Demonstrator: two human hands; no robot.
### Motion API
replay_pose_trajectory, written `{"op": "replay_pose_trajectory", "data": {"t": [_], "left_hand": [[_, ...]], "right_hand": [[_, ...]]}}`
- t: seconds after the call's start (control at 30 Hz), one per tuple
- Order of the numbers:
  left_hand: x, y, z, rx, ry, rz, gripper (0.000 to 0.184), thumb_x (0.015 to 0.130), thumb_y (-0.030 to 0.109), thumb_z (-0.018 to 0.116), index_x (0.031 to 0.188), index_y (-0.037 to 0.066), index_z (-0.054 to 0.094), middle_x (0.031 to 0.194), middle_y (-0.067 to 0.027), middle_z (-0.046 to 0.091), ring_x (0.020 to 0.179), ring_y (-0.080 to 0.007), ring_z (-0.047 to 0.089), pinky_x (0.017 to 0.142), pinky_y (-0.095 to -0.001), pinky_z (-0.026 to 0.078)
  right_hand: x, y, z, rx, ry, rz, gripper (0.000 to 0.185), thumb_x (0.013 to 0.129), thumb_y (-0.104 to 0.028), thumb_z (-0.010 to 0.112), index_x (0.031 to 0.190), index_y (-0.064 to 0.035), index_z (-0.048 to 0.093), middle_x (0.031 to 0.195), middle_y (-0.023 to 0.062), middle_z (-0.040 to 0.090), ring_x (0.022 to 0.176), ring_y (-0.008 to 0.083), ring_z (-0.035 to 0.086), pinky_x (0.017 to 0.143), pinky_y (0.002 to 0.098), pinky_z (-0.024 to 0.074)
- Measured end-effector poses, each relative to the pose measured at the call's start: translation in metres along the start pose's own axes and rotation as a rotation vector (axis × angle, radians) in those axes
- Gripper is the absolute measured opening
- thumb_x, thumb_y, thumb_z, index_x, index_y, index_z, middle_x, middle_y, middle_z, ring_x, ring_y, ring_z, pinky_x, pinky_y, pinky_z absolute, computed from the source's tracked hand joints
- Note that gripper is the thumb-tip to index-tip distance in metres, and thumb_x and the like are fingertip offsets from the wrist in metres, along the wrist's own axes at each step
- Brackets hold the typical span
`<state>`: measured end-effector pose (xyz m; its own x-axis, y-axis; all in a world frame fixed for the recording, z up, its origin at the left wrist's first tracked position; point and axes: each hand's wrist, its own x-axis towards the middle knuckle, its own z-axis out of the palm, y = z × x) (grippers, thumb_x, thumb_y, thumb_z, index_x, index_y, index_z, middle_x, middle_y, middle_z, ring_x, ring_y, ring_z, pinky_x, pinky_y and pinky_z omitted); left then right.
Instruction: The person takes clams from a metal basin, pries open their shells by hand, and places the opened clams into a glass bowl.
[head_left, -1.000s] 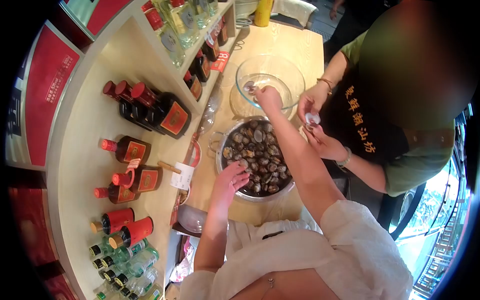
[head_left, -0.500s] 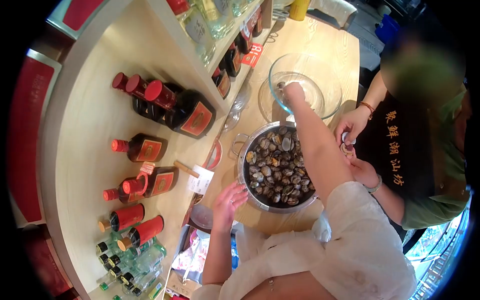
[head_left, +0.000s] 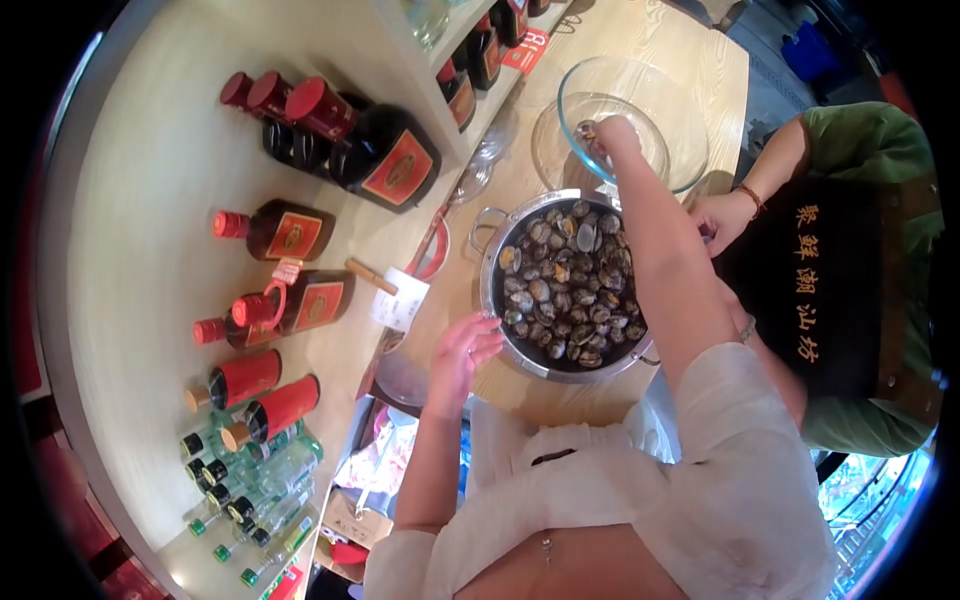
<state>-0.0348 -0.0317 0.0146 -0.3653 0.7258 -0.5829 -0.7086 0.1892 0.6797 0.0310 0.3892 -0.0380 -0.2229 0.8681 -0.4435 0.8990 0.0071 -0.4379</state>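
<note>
A metal basin (head_left: 512, 362) full of dark, ribbed clams (head_left: 560, 290) sits on the wooden table. At its near left rim is my left hand (head_left: 466, 348), fingers stretched out and holding nothing. My right arm reaches across the basin's right side and hides part of it. Inside the clear glass bowl (head_left: 690, 150) beyond, my right hand (head_left: 617, 140) is closed around clam shells (head_left: 590, 134) at the fingertips; how many it grips is hidden.
Across the table a co-worker's hand (head_left: 722, 220) is partly covered by my forearm. Dark bottles (head_left: 385, 155) with red labels and several small clear bottles (head_left: 275, 480) fill the shelf on the left. A paper tag (head_left: 403, 300) lies along its edge.
The whole view has shifted, with the basin appearing higher. My right hand stays in the glass bowl, and shells now show more at its fingers. The co-worker's hands are more hidden behind my arm.
</note>
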Motion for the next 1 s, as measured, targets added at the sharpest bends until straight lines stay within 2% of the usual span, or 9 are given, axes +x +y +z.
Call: {"op": "replay_pose_trajectory", "data": {"t": [0.1,0.17,0.27,0.37,0.43,0.63,0.77,0.83,1.0], "left_hand": [[0.002,0.000,0.000,0.065,0.010,0.021,0.030,0.087,0.015,0.047,0.112,-0.003,0.049,0.102,-0.0153,0.059,0.086,-0.0211,0.059,0.078,-0.0320,0.049],[0.004,-0.002,0.001,0.103,0.016,0.041,0.030,0.087,0.015,0.047,0.111,-0.003,0.049,0.101,-0.0145,0.059,0.085,-0.0205,0.059,0.078,-0.0317,0.049],[0.012,-0.005,0.007,0.146,-0.014,0.118,0.029,0.087,0.016,0.049,0.110,-0.001,0.051,0.100,-0.0124,0.060,0.085,-0.0189,0.059,0.077,-0.0304,0.049],[0.017,-0.010,0.012,0.137,-0.048,0.083,0.027,0.087,0.014,0.050,0.109,0.000,0.053,0.099,-0.0116,0.060,0.084,-0.0175,0.059,0.075,-0.0286,0.049],[0.016,-0.014,0.014,0.131,-0.051,0.058,0.025,0.087,0.012,0.050,0.109,0.000,0.053,0.098,-0.0113,0.060,0.084,-0.0167,0.059,0.074,-0.0272,0.049],[0.007,-0.018,0.007,0.111,-0.015,0.069,0.024,0.087,0.013,0.050,0.107,0.000,0.053,0.095,-0.0109,0.061,0.080,-0.0163,0.059,0.072,-0.0267,0.049],[0.011,-0.024,0.004,0.090,0.003,0.082,0.024,0.087,0.012,0.050,0.107,0.000,0.054,0.092,-0.0100,0.062,0.077,-0.0156,0.059,0.070,-0.0254,0.049],[0.023,-0.023,0.009,0.189,0.021,0.184,0.023,0.086,0.014,0.053,0.105,0.000,0.055,0.089,-0.0085,0.061,0.069,-0.0111,0.057,0.060,-0.0205,0.047],[0.052,-0.009,0.036,0.522,0.153,0.401,0.025,0.083,0.013,0.059,0.102,-0.001,0.056,0.085,-0.0066,0.061,0.062,-0.0075,0.055,0.054,-0.0174,0.044]], "right_hand": [[-0.013,-0.013,-0.014,-0.045,0.221,0.003,0.033,0.070,-0.037,0.060,0.076,-0.0051,0.067,0.068,0.0154,0.063,0.070,0.0271,0.063,0.063,0.0366,0.0480],[-0.071,-0.044,-0.037,0.154,0.392,-0.059,0.028,0.072,-0.031,0.058,0.074,-0.0036,0.065,0.069,0.0150,0.063,0.068,0.0284,0.062,0.063,0.0370,0.0478],[-0.126,-0.036,-0.006,0.174,0.539,-0.486,0.027,0.076,-0.028,0.054,0.072,-0.0039,0.063,0.070,0.0147,0.062,0.068,0.0321,0.061,0.064,0.0411,0.0475],[-0.194,-0.022,0.045,-0.114,0.077,-0.450,0.023,0.076,-0.030,0.056,0.073,-0.0085,0.065,0.076,0.0151,0.063,0.073,0.0317,0.061,0.067,0.0430,0.0484],[-0.207,-0.011,0.073,-0.204,-0.026,-0.430,0.025,0.074,-0.030,0.060,0.077,-0.0062,0.066,0.076,0.0144,0.063,0.075,0.0287,0.062,0.066,0.0389,0.0502],[-0.202,-0.006,0.093,-0.291,-0.066,-0.338,0.028,0.075,-0.030,0.060,0.076,-0.0029,0.064,0.081,0.0137,0.064,0.077,0.0276,0.063,0.066,0.0386,0.0510],[-0.204,-0.003,0.084,-0.236,0.004,-0.369,0.023,0.072,-0.029,0.060,0.075,-0.0067,0.064,0.074,0.0141,0.063,0.073,0.0297,0.062,0.065,0.0397,0.0498],[-0.215,-0.008,0.073,-0.201,0.029,-0.392,0.021,0.071,-0.028,0.060,0.074,-0.0072,0.063,0.073,0.0141,0.062,0.072,0.0301,0.062,0.063,0.0401,0.0493],[-0.246,-0.006,0.053,-0.183,0.154,-0.535,0.018,0.070,-0.022,0.058,0.067,-0.0047,0.058,0.065,0.0137,0.061,0.063,0.0301,0.062,0.056,0.0407,0.0495]]}}
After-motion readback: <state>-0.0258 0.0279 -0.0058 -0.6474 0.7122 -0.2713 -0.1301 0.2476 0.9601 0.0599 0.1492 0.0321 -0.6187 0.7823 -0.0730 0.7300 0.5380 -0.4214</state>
